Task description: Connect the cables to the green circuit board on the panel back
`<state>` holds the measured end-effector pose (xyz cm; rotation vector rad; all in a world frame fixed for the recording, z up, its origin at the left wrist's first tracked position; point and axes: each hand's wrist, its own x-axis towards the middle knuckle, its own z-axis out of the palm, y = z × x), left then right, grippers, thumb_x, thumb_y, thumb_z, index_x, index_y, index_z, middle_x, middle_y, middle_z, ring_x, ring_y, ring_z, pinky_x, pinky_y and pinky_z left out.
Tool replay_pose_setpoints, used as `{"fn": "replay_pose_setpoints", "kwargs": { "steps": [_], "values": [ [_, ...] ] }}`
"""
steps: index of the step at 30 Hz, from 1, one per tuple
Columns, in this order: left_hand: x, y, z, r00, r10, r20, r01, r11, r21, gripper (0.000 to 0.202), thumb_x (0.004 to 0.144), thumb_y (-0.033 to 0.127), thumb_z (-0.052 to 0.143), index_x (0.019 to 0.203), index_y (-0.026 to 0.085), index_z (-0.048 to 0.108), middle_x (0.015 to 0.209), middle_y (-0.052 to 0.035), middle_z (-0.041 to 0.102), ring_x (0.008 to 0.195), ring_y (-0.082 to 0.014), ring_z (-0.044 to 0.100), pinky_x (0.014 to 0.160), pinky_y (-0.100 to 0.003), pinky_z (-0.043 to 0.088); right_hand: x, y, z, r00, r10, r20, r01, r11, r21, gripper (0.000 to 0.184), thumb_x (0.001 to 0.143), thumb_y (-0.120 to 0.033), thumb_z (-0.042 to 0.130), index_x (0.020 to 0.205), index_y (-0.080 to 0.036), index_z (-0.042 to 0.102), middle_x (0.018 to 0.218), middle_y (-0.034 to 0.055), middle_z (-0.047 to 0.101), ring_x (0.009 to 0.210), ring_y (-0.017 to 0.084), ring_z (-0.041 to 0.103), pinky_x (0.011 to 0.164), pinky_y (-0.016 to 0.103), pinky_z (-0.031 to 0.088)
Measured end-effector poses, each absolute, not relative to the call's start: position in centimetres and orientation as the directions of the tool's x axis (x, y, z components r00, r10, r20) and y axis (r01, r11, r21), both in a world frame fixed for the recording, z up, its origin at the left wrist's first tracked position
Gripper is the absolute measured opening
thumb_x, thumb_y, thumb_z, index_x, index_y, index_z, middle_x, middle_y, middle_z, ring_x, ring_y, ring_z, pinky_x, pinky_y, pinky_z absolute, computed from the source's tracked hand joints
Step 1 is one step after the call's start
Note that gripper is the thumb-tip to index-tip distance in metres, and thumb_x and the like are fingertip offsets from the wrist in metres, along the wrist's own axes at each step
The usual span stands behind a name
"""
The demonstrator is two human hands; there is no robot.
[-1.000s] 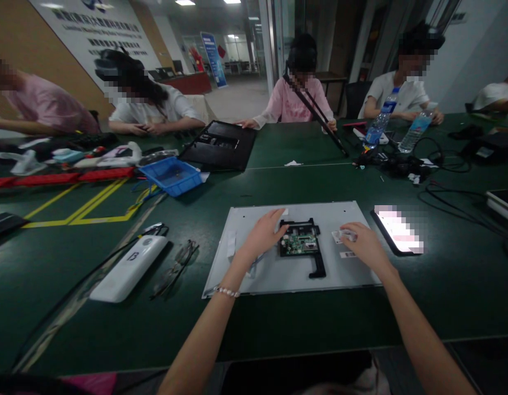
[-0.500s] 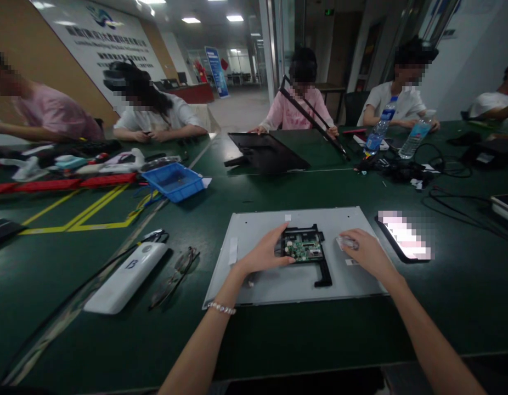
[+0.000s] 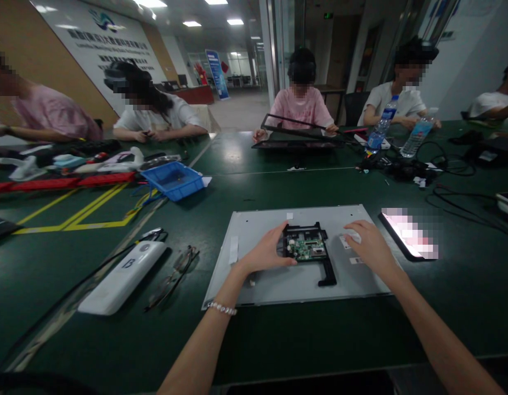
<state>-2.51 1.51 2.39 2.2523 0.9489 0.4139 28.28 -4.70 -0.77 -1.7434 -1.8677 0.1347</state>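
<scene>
Gripping the black bracket (image 3: 328,269) across its left side with the left hand (image 3: 264,252): thumb at the near edge, index finger at the far edge. Presumably holding by the rim to keep clear of the parts on the green circuit board (image 3: 306,248) inside, and to prevent sliding on the smooth-looking silver panel (image 3: 270,288). Bracket and board flat near the middle of the panel, component side up, likely for open access.

Holding the right hand (image 3: 371,247) over the right part of the panel, fingers bent, just beside the white labels (image 3: 356,260). Can't tell whether touching the surface or pinching something small; too soft to read at the fingertips. Probably placed opposite the left hand to cover both sides of the bracket.

Around the panel: phone (image 3: 410,233) just off its right edge, screen lit, maybe angled for easy viewing. Glasses (image 3: 171,280) off its left edge, white device (image 3: 124,274) with cable farther left, both probably there for elbow room. Blue tray (image 3: 184,189) beyond its far left corner. Well past its far edge: thin black frame (image 3: 272,128), tilted, in the hands of a co-worker in pink (image 3: 299,104).
</scene>
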Motion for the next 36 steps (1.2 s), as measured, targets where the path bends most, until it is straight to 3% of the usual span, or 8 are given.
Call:
{"fn": "replay_pose_setpoints", "kwargs": {
  "steps": [5, 10, 16, 22, 29, 36],
  "values": [
    [-2.6, 1.7, 1.7, 0.686, 0.725, 0.062, 0.526, -0.553, 0.646, 0.101, 0.065, 0.049, 0.069, 0.145, 0.023, 0.014, 0.147, -0.015, 0.027, 0.132, -0.0371, 0.029, 0.107, -0.058, 0.025, 25.3, 0.3, 1.6, -0.238, 0.921, 0.308, 0.827, 0.359, -0.433, 0.025, 0.086, -0.027, 0.049, 0.105, -0.02, 0.064, 0.106, 0.0082, 0.063, 0.098, 0.022, 0.058, 0.088, 0.036, 0.043],
    [-2.5, 1.9, 1.2, 0.701, 0.708, 0.087, 0.505, -0.579, 0.64, 0.099, 0.065, 0.049, 0.069, 0.144, 0.024, 0.016, 0.146, -0.014, 0.028, 0.132, -0.037, 0.029, 0.107, -0.056, 0.025, 21.4, 6.2, 2.7, -0.432, 0.854, 0.289, 0.799, 0.511, -0.316, 0.026, 0.085, -0.029, 0.055, 0.106, -0.017, 0.064, 0.106, 0.0099, 0.063, 0.098, 0.021, 0.058, 0.086, 0.032, 0.043],
    [-2.5, 2.0, 1.3, 0.699, 0.712, 0.067, 0.531, -0.58, 0.618, 0.1, 0.064, 0.051, 0.069, 0.144, 0.019, 0.017, 0.145, -0.0158, 0.029, 0.132, -0.0364, 0.029, 0.109, -0.054, 0.025, 18.1, 7.6, 1.7, -0.537, 0.821, 0.194, 0.814, 0.565, -0.133, 0.019, 0.088, -0.026, 0.052, 0.094, -0.017, 0.068, 0.099, 0.0102, 0.066, 0.095, 0.021, 0.059, 0.079, 0.028, 0.041],
    [-2.5, 2.0, 1.1, 0.701, 0.709, 0.073, 0.528, -0.585, 0.615, 0.098, 0.065, 0.05, 0.068, 0.144, 0.022, 0.017, 0.146, -0.0141, 0.029, 0.133, -0.0355, 0.029, 0.11, -0.053, 0.024, 19.7, 6.4, 2.6, -0.516, 0.819, 0.252, 0.846, 0.533, 0.001, 0.022, 0.09, -0.017, 0.045, 0.09, -0.015, 0.067, 0.095, 0.0125, 0.067, 0.092, 0.022, 0.058, 0.077, 0.03, 0.041],
    [-2.6, 2.1, 1.1, 0.696, 0.716, 0.06, 0.536, -0.573, 0.619, 0.098, 0.065, 0.049, 0.069, 0.144, 0.022, 0.018, 0.147, -0.0147, 0.028, 0.133, -0.0362, 0.028, 0.108, -0.055, 0.024, 26.4, 2.7, 1.2, -0.39, 0.865, 0.315, 0.887, 0.445, -0.125, 0.023, 0.087, -0.016, 0.046, 0.089, -0.018, 0.068, 0.096, 0.0117, 0.068, 0.095, 0.026, 0.057, 0.083, 0.04, 0.043],
    [-2.6, 2.0, 1.4, 0.694, 0.718, 0.05, 0.541, -0.567, 0.621, 0.098, 0.065, 0.049, 0.069, 0.144, 0.021, 0.018, 0.147, -0.0153, 0.027, 0.132, -0.0374, 0.028, 0.107, -0.057, 0.025, 28.4, 0.8, -2.1, -0.22, 0.896, 0.385, 0.893, 0.344, -0.291, 0.034, 0.09, -0.026, 0.041, 0.118, -0.019, 0.058, 0.121, 0.0092, 0.059, 0.114, 0.023, 0.051, 0.099, 0.042, 0.039]
  ]
}}
